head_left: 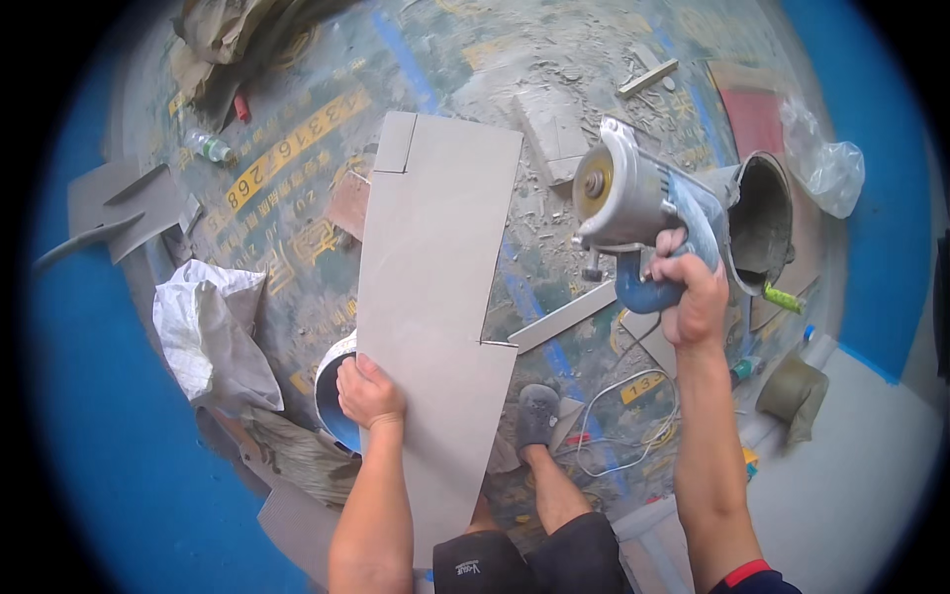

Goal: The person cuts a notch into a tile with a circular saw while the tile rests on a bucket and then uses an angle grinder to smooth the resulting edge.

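A long beige tile [435, 228] with dark marked lines and a notched right side rests over a white and blue bucket [336, 406]. My left hand [371, 391] grips the tile's lower left edge, fingers curled round it. My right hand [683, 287] is closed on the blue handle of a metal handheld cutter [623, 168] with a round yellowish disc, held up to the right of the tile. A dark bucket [764, 223] lies behind the cutter, and a loose cable [594, 445] runs below it.
Dusty printed floor covering holds offcuts [554, 327] and rubble. A shovel [119, 208] and white sack [208, 327] lie left; a clear plastic bag [821, 158] is at upper right. My grey-shoed foot [539, 416] is below the tile. A plastic bottle [213, 147] lies upper left.
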